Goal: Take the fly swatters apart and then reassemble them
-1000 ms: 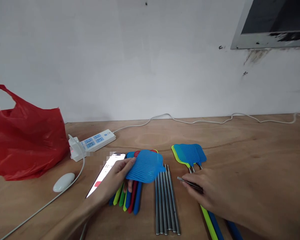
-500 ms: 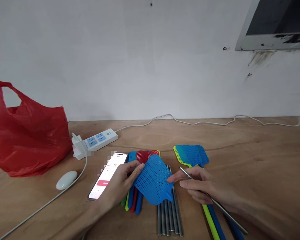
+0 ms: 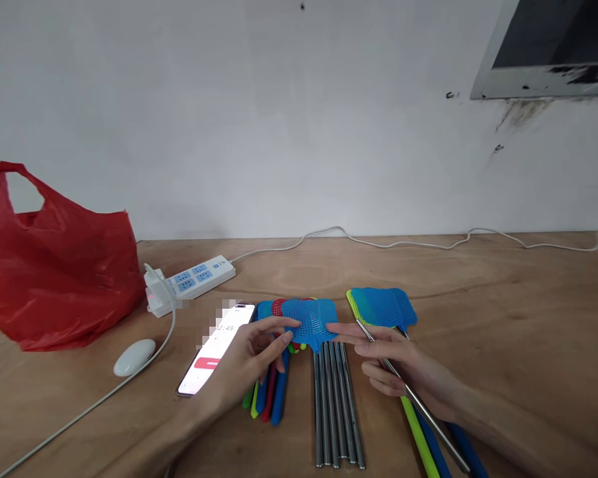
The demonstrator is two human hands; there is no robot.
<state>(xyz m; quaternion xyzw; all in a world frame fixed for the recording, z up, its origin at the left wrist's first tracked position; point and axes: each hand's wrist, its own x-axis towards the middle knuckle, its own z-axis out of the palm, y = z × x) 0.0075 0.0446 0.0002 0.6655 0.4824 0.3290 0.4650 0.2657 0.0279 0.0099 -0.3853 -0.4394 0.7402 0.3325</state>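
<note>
Between thumb and fingers, my left hand (image 3: 259, 355) pinches the left edge of a blue perforated fly swatter head (image 3: 311, 320), its short socket pointing down. My right hand (image 3: 391, 358) grips a thin metal rod (image 3: 418, 401) slanting down to the right, while its extended fingertips touch the head's right edge. Behind the held head lies a red and blue stack of swatter heads (image 3: 269, 309). Under my left hand are several coloured handles (image 3: 279, 398). Several metal rods (image 3: 336, 411) lie side by side in the middle. Beyond my right hand rest swatters with blue and yellow-green heads (image 3: 383, 307).
A lit phone (image 3: 214, 352) lies left of my left hand. Farther left are a white mouse-shaped object (image 3: 134, 357), a white power strip (image 3: 194, 282) with a cable, and a red plastic bag (image 3: 60, 265). A white wall (image 3: 299, 133) stands behind the wooden table (image 3: 503, 299).
The blue swatter head has tipped flatter and turned, its socket now pointing down toward me. My right hand, with the rod, has shifted slightly left and its fingertips reach the head's edge.
</note>
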